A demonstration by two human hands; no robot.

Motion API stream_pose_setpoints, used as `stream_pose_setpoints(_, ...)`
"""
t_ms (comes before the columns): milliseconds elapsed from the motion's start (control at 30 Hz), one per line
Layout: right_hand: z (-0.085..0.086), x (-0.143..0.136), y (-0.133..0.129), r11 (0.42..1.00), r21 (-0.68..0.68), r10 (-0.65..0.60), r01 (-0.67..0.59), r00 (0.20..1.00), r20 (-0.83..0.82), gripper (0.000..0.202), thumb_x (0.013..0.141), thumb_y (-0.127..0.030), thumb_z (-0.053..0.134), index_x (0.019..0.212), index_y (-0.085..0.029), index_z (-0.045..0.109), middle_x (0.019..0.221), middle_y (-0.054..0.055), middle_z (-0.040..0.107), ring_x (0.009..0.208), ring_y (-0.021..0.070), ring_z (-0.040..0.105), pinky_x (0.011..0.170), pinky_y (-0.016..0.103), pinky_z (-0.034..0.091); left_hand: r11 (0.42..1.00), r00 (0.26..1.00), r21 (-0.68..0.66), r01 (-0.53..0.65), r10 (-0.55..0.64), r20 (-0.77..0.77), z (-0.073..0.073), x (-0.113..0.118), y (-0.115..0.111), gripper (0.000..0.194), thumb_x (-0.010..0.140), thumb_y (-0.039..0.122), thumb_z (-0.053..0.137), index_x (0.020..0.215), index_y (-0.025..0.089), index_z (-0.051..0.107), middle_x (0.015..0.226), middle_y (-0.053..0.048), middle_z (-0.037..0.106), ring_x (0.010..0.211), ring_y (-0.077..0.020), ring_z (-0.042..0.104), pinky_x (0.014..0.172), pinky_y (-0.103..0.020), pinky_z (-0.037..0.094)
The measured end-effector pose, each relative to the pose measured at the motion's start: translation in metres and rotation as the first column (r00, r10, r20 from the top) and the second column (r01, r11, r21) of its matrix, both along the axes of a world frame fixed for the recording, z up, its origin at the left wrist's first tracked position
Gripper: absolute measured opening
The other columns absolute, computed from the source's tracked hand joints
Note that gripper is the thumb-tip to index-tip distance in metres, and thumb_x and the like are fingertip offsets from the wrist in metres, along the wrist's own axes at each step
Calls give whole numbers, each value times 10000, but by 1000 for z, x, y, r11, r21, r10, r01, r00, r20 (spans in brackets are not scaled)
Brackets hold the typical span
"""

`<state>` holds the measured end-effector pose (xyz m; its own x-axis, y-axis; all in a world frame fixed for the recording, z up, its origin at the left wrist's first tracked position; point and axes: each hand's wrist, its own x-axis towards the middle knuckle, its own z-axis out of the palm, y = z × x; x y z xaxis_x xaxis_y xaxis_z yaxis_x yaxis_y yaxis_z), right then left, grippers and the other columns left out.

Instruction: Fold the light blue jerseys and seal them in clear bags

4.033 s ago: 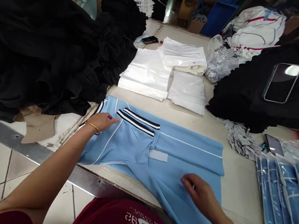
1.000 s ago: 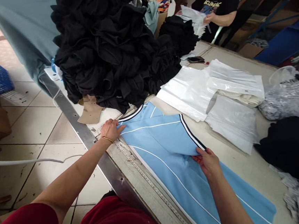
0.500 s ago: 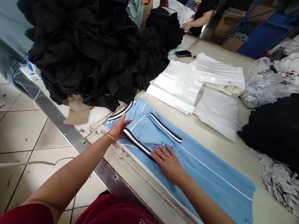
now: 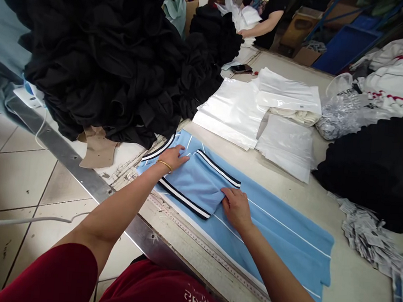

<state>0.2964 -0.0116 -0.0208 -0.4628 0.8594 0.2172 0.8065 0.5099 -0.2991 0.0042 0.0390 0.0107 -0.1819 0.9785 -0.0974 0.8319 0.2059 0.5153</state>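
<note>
A light blue jersey [image 4: 280, 223] with white piping lies lengthwise along the table, its sleeves or sides folded inward over the body. Black-and-white striped trim borders the folded part and the neck end. My left hand [image 4: 172, 158] rests on the fabric by the neck end, fingers stretched and apart. At the other end of the folded part is my right hand [image 4: 237, 208], its fingers drawn together on the cloth edge in a pinch. The fingertips' underside is hidden.
A tall heap of black garments [image 4: 118, 59] covers the far left. White plastic bags [image 4: 229, 111] lie beyond the jersey, with a phone [image 4: 241, 69] behind. Black cloth [image 4: 376, 166] and a pile of labels [image 4: 367, 231] sit right. A measuring tape [image 4: 194, 237] runs along the near edge. Across the table, a person handles white bags.
My left hand has moved from the striped trim up onto the jersey's top. The right hand has gone from lying flat near the lower trim to pinching farther up the folded edge, which is now straighter.
</note>
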Motion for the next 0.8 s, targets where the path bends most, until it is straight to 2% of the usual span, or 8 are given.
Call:
stream_pose_setpoints(133,-8,2,6,916,-291,-326,275,935,-143,232,787,-223,418,938,-197,593,672,25,630,618,188,566,594,311,441,999,998,-16,-29,28,-47,-13,7,9,318,827,391,478,1081,219,563,848,-44,643,838,-208,592,727,-284,430)
stream_pose_setpoints(233,-1,5,4,885,-390,-343,254,923,-177,272,761,-244,464,1010,-200,563,784,29,648,642,168,570,617,308,459,996,990,78,-48,58,-127,-11,14,-1,446,845,398,460,1227,168,475,1102,-133,582,1022,-263,535,839,-352,411)
stream_pose_setpoints(300,7,19,-3,886,-403,-343,229,909,-238,333,765,-288,490,1081,-194,535,951,57,643,717,161,582,651,308,473,978,976,200,57,-13,-217,-4,26,-13,535,849,430,456,1311,163,403,1266,-159,479,1164,-290,438,942,-401,349)
stream_pose_setpoints(367,13,48,-18,877,-389,-396,282,883,-252,354,783,-342,487,1098,-187,534,1024,73,624,760,161,584,664,310,479,925,936,263,273,-193,-293,-1,45,-31,560,859,480,421,1346,206,373,1381,-136,372,1269,-294,326,1016,-425,273)
stream_pose_setpoints(467,16,117,-56,836,-331,-510,438,843,-171,338,781,-381,480,1033,-179,580,985,78,631,751,169,582,683,328,475,819,822,187,542,-471,-320,-11,75,-61,601,838,565,402,1363,276,354,1462,-100,260,1340,-307,205,1060,-467,189)
stream_pose_setpoints(567,13,190,-102,712,-309,-677,631,733,-64,350,740,-423,496,955,-172,612,901,76,643,707,179,574,681,345,464,804,775,86,588,-530,-344,-32,91,-81,668,801,603,435,1375,272,341,1467,-126,248,1346,-339,179,1059,-523,140)
stream_pose_setpoints(667,6,233,-136,533,-351,-827,770,562,-21,397,701,-473,510,926,-165,617,838,68,647,665,178,563,660,338,453,814,771,65,577,-516,-374,-41,98,-85,690,796,601,444,1379,246,339,1463,-150,248,1347,-351,170,1051,-544,137)
stream_pose_setpoints(800,-4,239,-142,489,-356,-862,796,502,-62,509,683,-474,524,1080,-158,571,881,50,630,603,141,519,658,319,440,735,720,130,665,-586,-373,-31,115,-88,670,805,595,433,1384,277,319,1492,-112,175,1361,-338,127,1059,-546,119)
